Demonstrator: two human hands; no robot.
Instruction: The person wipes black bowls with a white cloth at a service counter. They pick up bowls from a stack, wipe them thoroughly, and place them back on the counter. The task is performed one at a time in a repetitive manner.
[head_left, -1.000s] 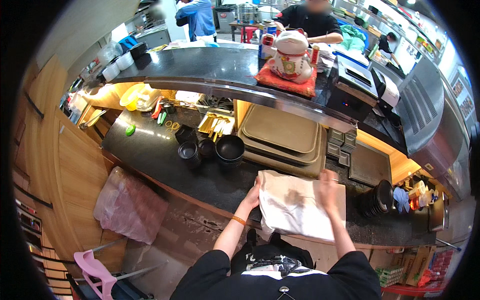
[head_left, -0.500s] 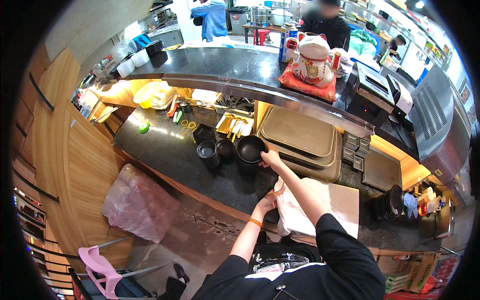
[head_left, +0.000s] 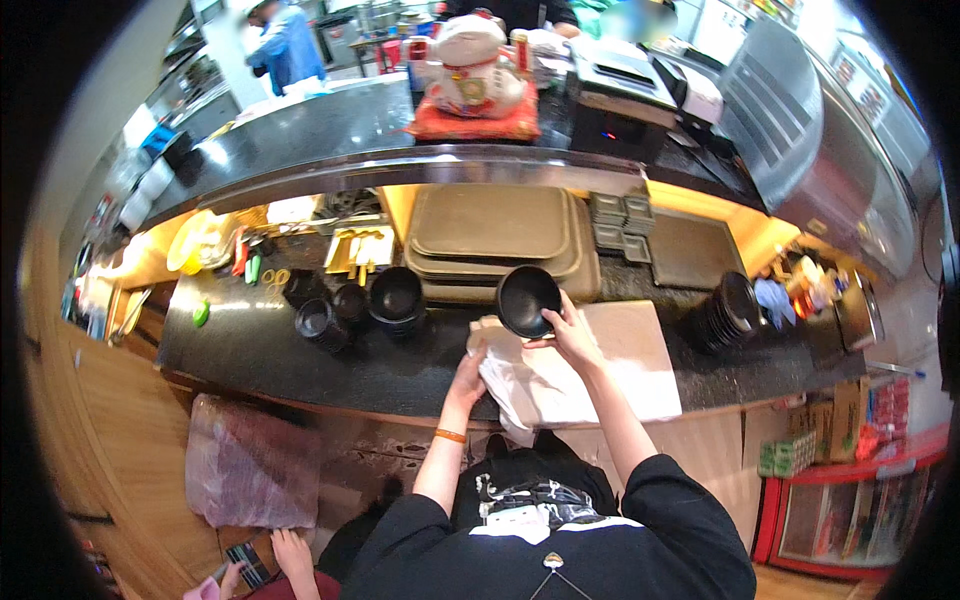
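A black bowl (head_left: 528, 302) is in my right hand (head_left: 574, 340), tilted with its hollow side showing, thumb at the rim. It is over the white cloth on the counter. My left hand (head_left: 467, 377) grips the bunched left end of a white cloth (head_left: 508, 385), part of which hangs over the counter's front edge. Flat beneath and to the right lies a pale cloth or sheet (head_left: 632, 365). Left of my hands stands a stack of black bowls (head_left: 397, 297), beside smaller black cups (head_left: 320, 322).
Brown trays (head_left: 490, 225) are stacked behind my hands, with small square dishes (head_left: 622, 222) to their right. A stack of black dishes (head_left: 728, 310) stands at the right. A lucky cat figure (head_left: 470, 70) sits on the upper shelf. At lower left, another person's hand (head_left: 293, 555) shows.
My right hand has lifted a black bowl off the stack and brought it right, over the cloth. My left hand stays at the cloth. The view has turned right.
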